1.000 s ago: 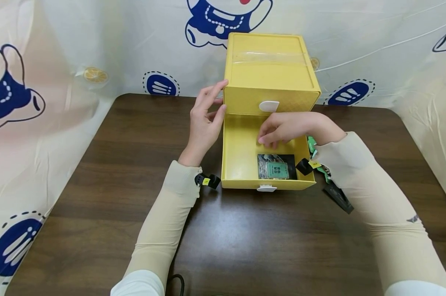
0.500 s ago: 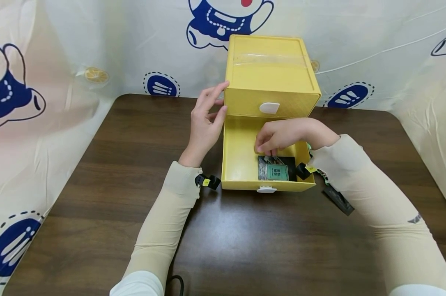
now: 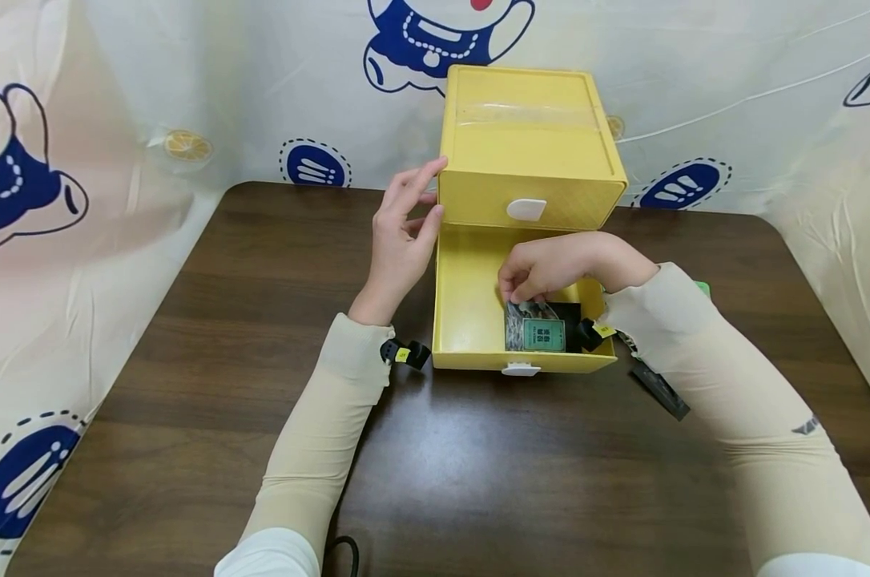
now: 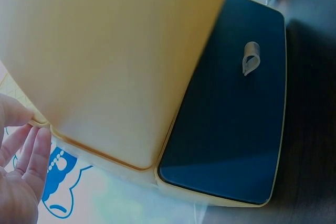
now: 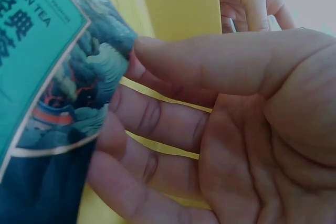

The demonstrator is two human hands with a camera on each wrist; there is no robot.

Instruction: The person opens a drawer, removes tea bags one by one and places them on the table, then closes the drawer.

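Behind your table, the white printed curtain point(image 3: 226, 120) hung along the far edge and down both sides. The dark wooden table point(image 3: 478, 465) spread toward you, with bare wood between the drawer's front and your near edge. Near the middle of its far edge stood the yellow two-tier drawer box point(image 3: 532, 136), its upper drawer in and its lower drawer point(image 3: 467, 296) pulled out toward you.

Your left hand point(image 3: 402, 236) was at the box's left front edge, the index finger and thumb extended and spread apart, their tips touching that edge. Your right hand point(image 3: 561, 264) reached into the lower drawer from the right, its thumb and fingers nearly closed, pinching the green tea packet point(image 3: 539, 327) at its far left corner.

The packet was in the right front part of the drawer, just inside the front wall; yellow floor showed between it and the left wall, leaving you room that way. Your right wrist crossed the right wall, so little space showed there. A black strip point(image 3: 660, 389) lay just beyond that wall, partly under your sleeve. The lower white tab point(image 3: 520, 369) projected from the drawer's front edge.
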